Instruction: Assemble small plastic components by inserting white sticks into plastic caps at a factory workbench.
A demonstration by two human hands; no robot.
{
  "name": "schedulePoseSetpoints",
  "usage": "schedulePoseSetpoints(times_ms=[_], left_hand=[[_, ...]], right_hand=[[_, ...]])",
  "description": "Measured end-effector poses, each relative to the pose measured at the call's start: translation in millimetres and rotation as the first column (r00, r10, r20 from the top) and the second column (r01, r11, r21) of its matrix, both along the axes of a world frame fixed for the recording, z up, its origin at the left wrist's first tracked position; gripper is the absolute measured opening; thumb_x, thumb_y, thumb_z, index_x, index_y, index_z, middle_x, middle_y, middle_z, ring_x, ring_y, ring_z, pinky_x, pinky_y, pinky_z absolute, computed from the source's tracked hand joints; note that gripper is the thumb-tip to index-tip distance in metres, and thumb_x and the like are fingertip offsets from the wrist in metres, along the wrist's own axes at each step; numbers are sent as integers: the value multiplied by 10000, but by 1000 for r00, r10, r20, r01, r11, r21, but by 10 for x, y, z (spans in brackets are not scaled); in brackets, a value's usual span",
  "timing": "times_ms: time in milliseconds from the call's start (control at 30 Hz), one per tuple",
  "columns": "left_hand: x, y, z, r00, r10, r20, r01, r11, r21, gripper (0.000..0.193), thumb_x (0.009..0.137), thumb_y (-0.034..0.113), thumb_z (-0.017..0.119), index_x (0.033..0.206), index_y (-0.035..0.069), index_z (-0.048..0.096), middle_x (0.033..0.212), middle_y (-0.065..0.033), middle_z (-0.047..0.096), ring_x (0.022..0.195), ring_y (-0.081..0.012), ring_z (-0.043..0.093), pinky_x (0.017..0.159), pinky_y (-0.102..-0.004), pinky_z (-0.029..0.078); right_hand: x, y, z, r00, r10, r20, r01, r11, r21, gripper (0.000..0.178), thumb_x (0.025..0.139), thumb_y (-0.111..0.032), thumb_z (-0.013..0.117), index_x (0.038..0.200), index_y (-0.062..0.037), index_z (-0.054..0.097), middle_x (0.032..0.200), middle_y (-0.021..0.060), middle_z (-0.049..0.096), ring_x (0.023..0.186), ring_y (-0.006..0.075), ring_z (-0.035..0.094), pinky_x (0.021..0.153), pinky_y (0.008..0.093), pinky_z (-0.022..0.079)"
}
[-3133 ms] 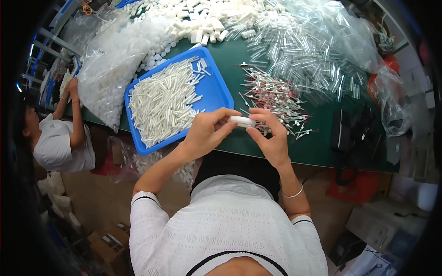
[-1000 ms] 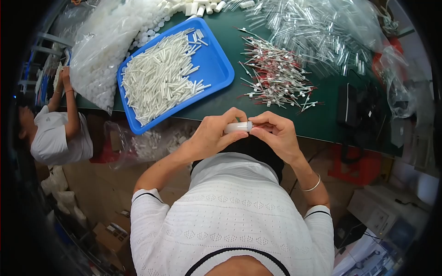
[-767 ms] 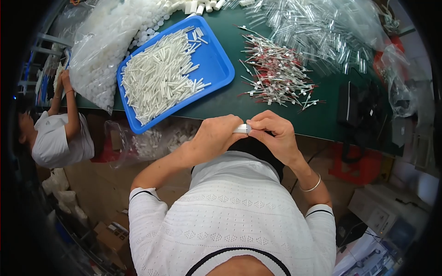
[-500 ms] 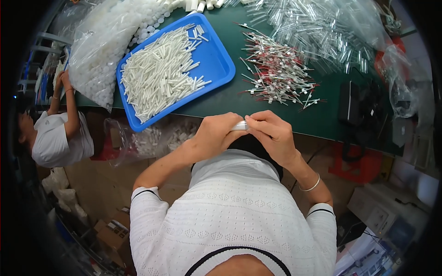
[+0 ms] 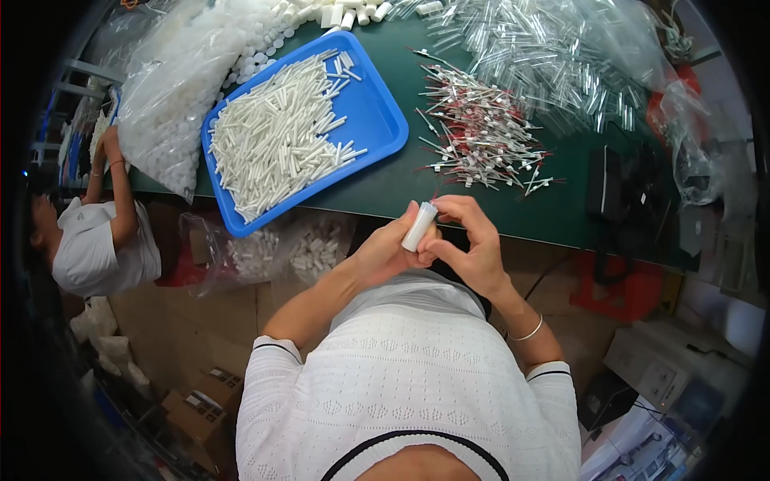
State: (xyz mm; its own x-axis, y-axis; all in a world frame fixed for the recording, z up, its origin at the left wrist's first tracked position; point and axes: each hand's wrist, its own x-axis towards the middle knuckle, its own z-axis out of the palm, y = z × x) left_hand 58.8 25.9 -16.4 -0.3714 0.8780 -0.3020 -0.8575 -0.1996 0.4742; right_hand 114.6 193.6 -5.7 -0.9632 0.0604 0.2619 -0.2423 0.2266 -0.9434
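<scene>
A short white tube [image 5: 419,228] with a translucent sleeve stands tilted between my hands, just off the table's near edge. My left hand [image 5: 387,250] is closed round it from the left, thumb along its side. My right hand [image 5: 473,240] holds it from the right, index fingertip at its upper end and thumb lower down. A thin red wire shows by that upper end; how it is fixed is hidden by the fingers.
A blue tray [image 5: 377,104] of white sticks lies ahead on the green table [image 5: 385,186]. To its right are a heap of red-and-white wired parts [image 5: 481,120] and clear tubes [image 5: 553,56]. A bag of white caps [image 5: 164,96] lies left, near another person [image 5: 108,240].
The tube has turned from nearly level to steeply tilted, showing more of its length. My left hand has shifted down its side, and my right fingers have opened out round its upper end.
</scene>
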Motion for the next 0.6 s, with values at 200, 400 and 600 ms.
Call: schedulePoseSetpoints(times_ms=[200,400,600], left_hand=[[160,-135,4,989,145,33,-138,978,-153,535,1025,465,246,727,76,461,648,-12,415,614,-126,389,590,-253,336],[80,-1191,-341,832,-219,-510,-239,688,-685,325,945,283,553,1101,-2,569,629,-21,517,539,-99,468,523,-240,383],[126,-1631,-500,59,-818,-572,-659,398,-638,517,841,251,668,1255,-20,520,1029,-265,646,887,-359,664,766,-395,514]], right_hand=[[49,-62,37,984,82,-156,-34,957,287,432,698,-88,788,1082,0,611,1105,157,610,959,304,609,815,356,501],[77,852,117,867,-426,-259,491,640,591,177,805,61,617,948,-30,668,807,108,621,724,271,566,658,360,454],[11,1202,-72,915,-355,-193,384,617,687,179,771,15,670,941,-38,658,843,102,567,778,287,544,674,384,453]])
